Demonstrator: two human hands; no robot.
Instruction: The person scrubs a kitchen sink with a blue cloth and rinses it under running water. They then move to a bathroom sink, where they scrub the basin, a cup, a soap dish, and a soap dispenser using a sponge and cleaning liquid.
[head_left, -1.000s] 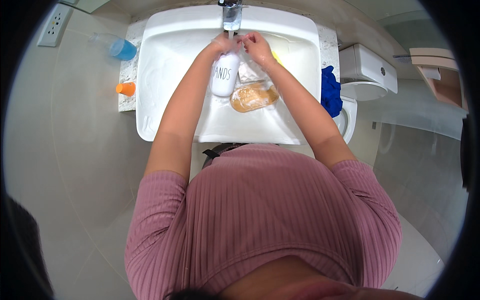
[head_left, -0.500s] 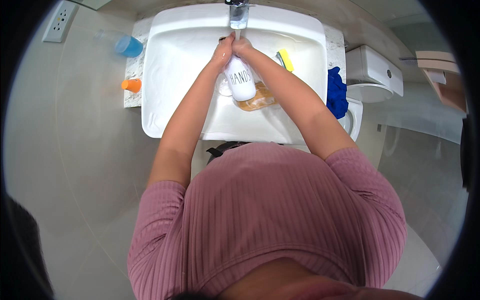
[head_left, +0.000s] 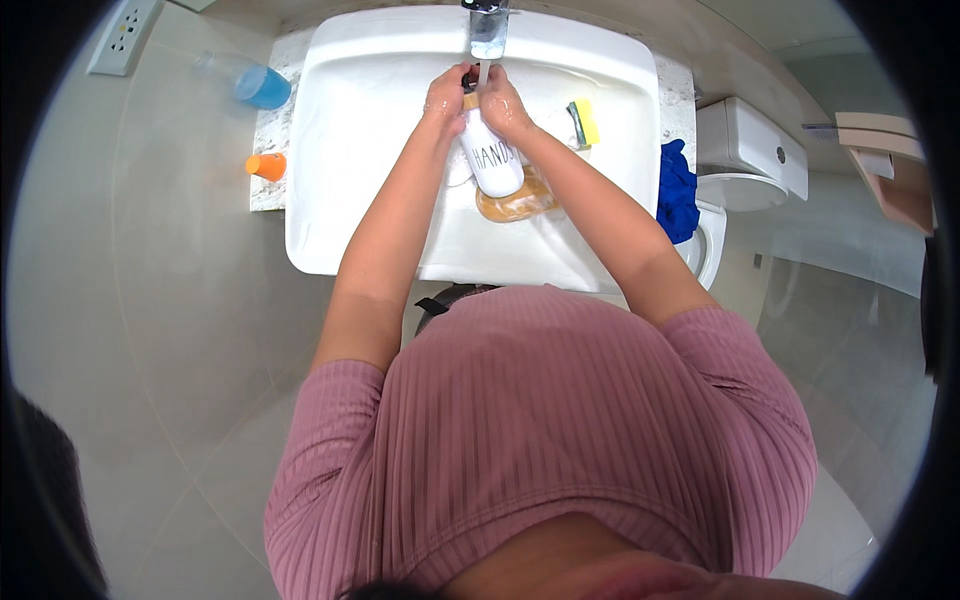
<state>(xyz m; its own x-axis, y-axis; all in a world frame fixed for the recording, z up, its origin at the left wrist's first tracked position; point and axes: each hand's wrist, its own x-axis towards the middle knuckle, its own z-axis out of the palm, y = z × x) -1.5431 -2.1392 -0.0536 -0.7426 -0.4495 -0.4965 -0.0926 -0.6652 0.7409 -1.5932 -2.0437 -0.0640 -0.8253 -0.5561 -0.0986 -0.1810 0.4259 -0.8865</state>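
Note:
Under the running tap (head_left: 488,35), my two hands are on a white soap dispenser (head_left: 495,168) with black lettering, a tan collar and a dark pump top. The bottle lies tilted, its top toward the tap and its base toward me. My left hand (head_left: 448,97) is closed around the left side of its neck. On the other side, my right hand (head_left: 504,103) curls against the neck and top, wet with water. Some of the fingertips are hidden. Just below the bottle's base lies an amber, soapy-looking dish (head_left: 515,207).
The white sink (head_left: 365,215) surrounds all this. Inside it, a yellow and green sponge (head_left: 584,121) rests at right. On the left counter are a bottle of blue liquid (head_left: 262,88) and an orange cup (head_left: 266,166). A blue cloth (head_left: 678,192) hangs at the right edge, near a toilet (head_left: 745,150).
My hands have moved slightly apart, uncovering the dispenser's collar and dark top. The bottle has shifted a little within the sink. The whole view has slid slightly too.

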